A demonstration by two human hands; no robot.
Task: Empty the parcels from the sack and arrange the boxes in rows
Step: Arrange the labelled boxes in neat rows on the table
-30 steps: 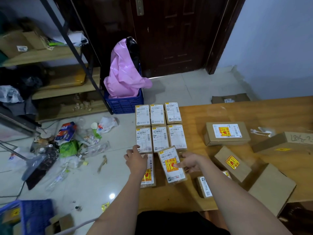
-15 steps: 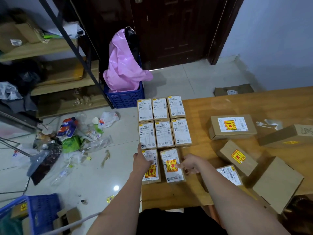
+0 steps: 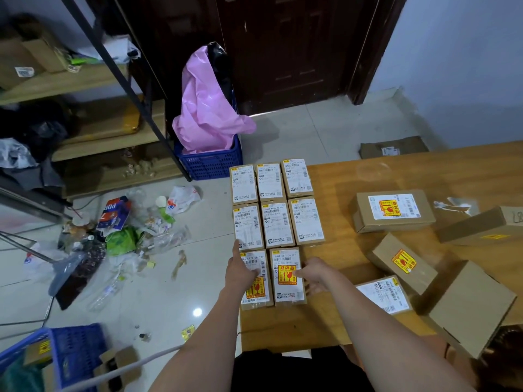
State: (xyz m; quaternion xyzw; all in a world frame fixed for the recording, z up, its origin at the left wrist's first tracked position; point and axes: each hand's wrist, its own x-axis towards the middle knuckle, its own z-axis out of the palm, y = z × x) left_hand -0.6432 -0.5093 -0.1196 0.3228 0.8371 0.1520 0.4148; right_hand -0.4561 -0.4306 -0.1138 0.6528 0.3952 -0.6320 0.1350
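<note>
Small labelled cardboard boxes lie in rows at the left end of the wooden table (image 3: pixel 353 176): three in the far row (image 3: pixel 270 181), three in the middle row (image 3: pixel 277 223), two in the near row. My left hand (image 3: pixel 240 268) rests flat on the near-left box (image 3: pixel 256 281), fingers pointing away. My right hand (image 3: pixel 314 274) presses against the right side of the near-right box (image 3: pixel 288 274), which carries a yellow and red fragile sticker. Neither hand grips anything. Loose boxes lie to the right: a labelled one (image 3: pixel 393 210), a stickered one (image 3: pixel 400 263), a small one (image 3: pixel 383 295).
Two plain boxes (image 3: pixel 469 306) (image 3: pixel 481 227) sit at the table's right. A blue crate with a pink bag (image 3: pixel 209 108) stands on the floor beyond the table. Litter (image 3: pixel 124 230) covers the floor at left, beside wooden shelves (image 3: pixel 85 114). Another blue crate (image 3: pixel 70 355) is at lower left.
Both hands pushed the two near boxes up against the middle row and squared them side by side. The right hand slid from the box's top to its right side.
</note>
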